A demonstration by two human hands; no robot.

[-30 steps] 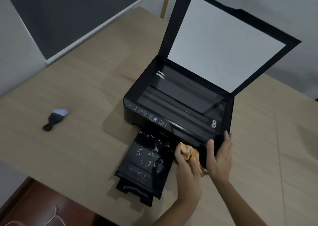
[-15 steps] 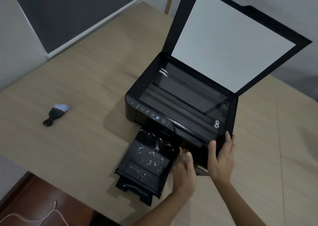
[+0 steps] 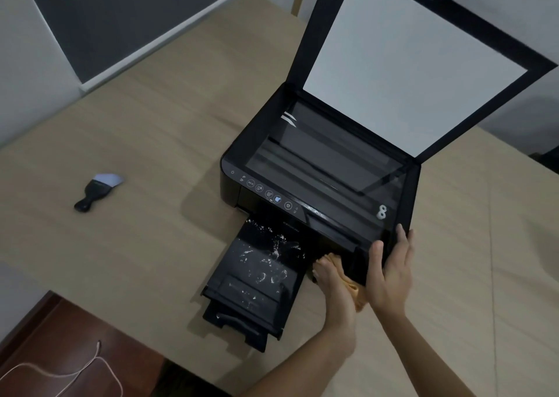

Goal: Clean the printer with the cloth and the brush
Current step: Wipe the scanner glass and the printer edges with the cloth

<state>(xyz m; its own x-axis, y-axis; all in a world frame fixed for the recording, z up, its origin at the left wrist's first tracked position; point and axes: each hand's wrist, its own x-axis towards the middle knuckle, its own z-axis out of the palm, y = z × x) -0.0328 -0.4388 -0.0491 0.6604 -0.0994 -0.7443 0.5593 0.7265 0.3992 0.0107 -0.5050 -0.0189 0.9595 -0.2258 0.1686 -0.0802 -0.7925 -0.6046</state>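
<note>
Two bare forearms are showing from the lower edge of the frame, with no sleeves, cuffs or gloves covering them as far as they are in view. The left hand (image 3: 334,278) and the right hand (image 3: 390,275) are wearing no rings, watch or bands that can be made out. The fingernails are looking short and plain, though the dim picture is blurring finer detail
</note>
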